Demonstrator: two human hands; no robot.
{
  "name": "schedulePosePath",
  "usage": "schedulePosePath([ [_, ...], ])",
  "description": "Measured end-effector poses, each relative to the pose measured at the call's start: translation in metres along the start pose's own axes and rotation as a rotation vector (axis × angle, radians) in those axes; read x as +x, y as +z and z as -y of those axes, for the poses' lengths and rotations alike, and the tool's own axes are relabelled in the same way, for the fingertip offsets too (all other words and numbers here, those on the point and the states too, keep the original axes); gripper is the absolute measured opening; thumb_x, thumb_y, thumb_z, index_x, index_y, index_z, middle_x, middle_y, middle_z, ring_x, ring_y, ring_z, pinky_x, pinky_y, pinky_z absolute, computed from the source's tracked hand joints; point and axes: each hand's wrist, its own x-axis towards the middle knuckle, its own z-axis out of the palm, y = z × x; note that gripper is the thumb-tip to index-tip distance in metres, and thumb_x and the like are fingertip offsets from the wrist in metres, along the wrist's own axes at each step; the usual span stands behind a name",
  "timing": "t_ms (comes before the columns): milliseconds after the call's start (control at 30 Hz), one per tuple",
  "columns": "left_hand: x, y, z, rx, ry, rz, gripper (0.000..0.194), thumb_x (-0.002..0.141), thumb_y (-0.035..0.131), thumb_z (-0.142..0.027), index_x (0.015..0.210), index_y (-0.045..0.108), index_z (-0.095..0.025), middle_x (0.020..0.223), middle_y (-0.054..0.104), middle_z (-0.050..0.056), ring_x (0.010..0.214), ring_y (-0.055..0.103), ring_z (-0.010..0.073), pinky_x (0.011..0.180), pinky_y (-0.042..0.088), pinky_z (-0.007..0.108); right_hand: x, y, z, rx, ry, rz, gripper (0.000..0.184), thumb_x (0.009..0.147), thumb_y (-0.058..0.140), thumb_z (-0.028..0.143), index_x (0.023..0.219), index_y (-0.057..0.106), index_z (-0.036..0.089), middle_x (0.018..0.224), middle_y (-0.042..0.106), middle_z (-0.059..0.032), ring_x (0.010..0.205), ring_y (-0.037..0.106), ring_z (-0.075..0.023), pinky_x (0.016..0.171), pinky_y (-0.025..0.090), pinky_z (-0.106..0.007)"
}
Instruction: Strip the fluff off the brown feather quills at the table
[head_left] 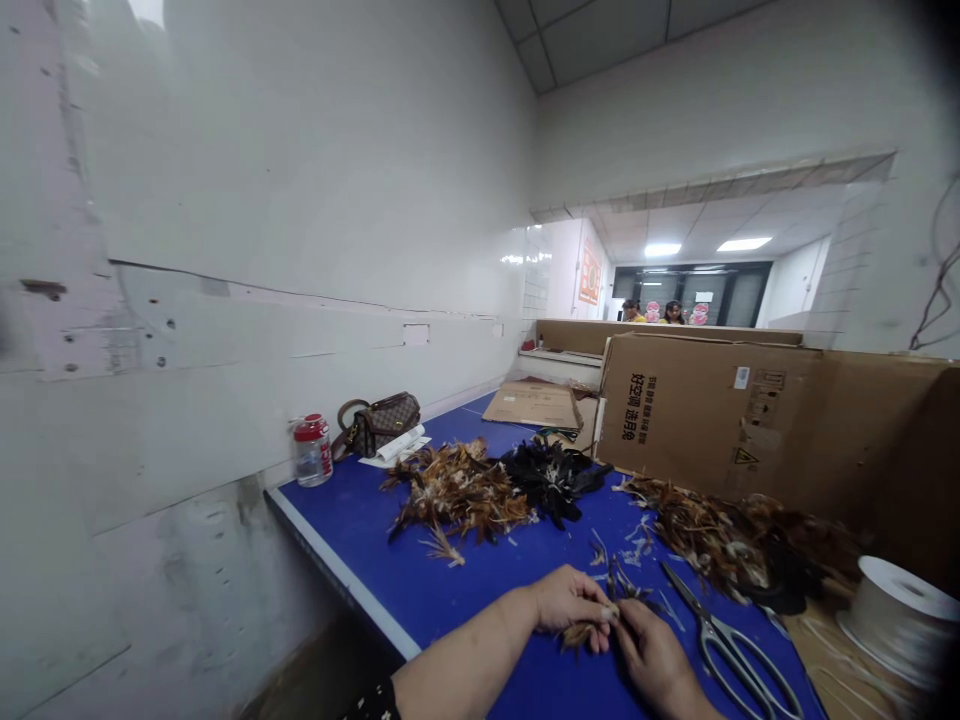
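Observation:
Over the near part of the blue table my left hand is closed around a small bunch of brown feathers, whose tips hang out below the fingers. My right hand pinches at the quill end of the same bunch, its fingertips meeting those of the left. Just beyond the hands lie a few loose dark feathers. A pair of scissors rests to the right of my right hand, blades slightly apart and pointing away from me. What the fingertips cover at the quills is hidden.
Piles of brown feathers, black feathers and more brown feathers lie across the blue table. A spool of white cord stands at right. Behind are a large cardboard box, a handbag and a red-lidded jar.

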Motion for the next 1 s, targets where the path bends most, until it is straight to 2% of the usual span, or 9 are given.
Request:
schedulePosePath([
  [167,-0.002,0.000,-0.002,-0.014,0.007,-0.008,0.089,0.040,0.105,-0.081,0.085,0.075,-0.011,0.074,0.073,0.010,0.064,0.073,0.0220,0.065,0.058,0.036,0.000,-0.003,0.005,-0.009,-0.010,0.013,0.039,0.110,0.049,0.046,0.086,0.073,0.026,0.089,0.080,-0.0101,0.084,0.074,-0.0274,0.082,0.058,-0.039],
  [367,-0.011,0.004,-0.016,-0.009,-0.001,0.002,0.088,0.039,0.107,-0.080,0.084,0.076,-0.011,0.073,0.074,0.009,0.061,0.072,0.0196,0.065,0.058,0.035,0.003,-0.009,0.015,-0.025,-0.037,0.023,0.037,0.110,0.049,0.043,0.085,0.070,0.026,0.088,0.079,-0.0106,0.081,0.074,-0.0274,0.079,0.058,-0.040],
  [467,-0.016,0.004,-0.021,-0.017,-0.021,0.005,0.085,0.044,0.108,-0.077,0.086,0.077,-0.010,0.075,0.076,0.011,0.062,0.073,0.0190,0.066,0.058,0.034,0.003,-0.012,0.020,-0.029,-0.044,0.033,0.036,0.109,0.048,0.041,0.085,0.071,0.026,0.088,0.078,-0.0106,0.083,0.074,-0.0278,0.080,0.059,-0.041],
  [733,-0.017,-0.001,-0.021,-0.065,-0.064,0.013,0.085,0.045,0.111,-0.072,0.092,0.079,-0.008,0.079,0.079,0.011,0.065,0.075,0.0182,0.069,0.058,0.032,0.004,-0.015,0.020,-0.033,-0.055,0.062,0.031,0.109,0.051,0.038,0.091,0.072,0.026,0.089,0.079,-0.0091,0.084,0.074,-0.0273,0.080,0.058,-0.041],
  [1000,-0.019,-0.002,-0.020,-0.063,-0.079,0.009,0.084,0.047,0.111,-0.071,0.096,0.080,-0.010,0.082,0.080,0.012,0.067,0.077,0.0195,0.070,0.061,0.034,0.003,-0.014,0.020,-0.029,-0.088,0.066,0.033,0.111,0.051,0.038,0.092,0.075,0.026,0.090,0.081,-0.0093,0.083,0.076,-0.0270,0.080,0.060,-0.040],
])
